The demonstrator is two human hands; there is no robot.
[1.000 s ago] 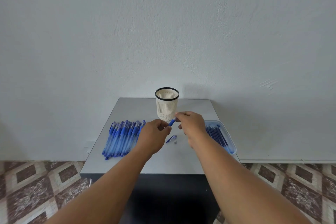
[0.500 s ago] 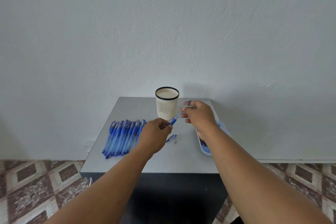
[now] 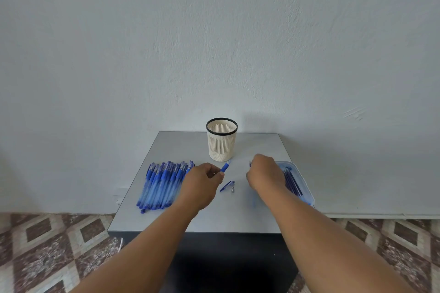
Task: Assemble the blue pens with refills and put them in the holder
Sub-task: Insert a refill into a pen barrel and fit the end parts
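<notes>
The table has a smooth, matt grey top and a dark front below its near edge. At its far side stands the holder, a round cream plastic cup with thin vertical slits in its wall, a finer mesh band near its foot and a black ring on the rim. No pen is seen inside it.

On the left part of the table lies a row of blue pens, side by side and touching, with clear bluish barrels and darker blue caps pointing away from the person. Any print on them is too small to read.

The left hand holds one pen barrel; its grip is closed around the barrel, and the blue end sticks out toward the holder. Just below it on the table lie a small blue cap and a tiny metal cone tip, near each other.

The right hand is over the left edge of a clear plastic tray with rounded corners, which holds thin dark blue refills. The fingers are curled downward and hidden, so I cannot tell if this grip holds something.

Behind is a rough white plaster wall, and the floor has brown and beige diamond tiles.
</notes>
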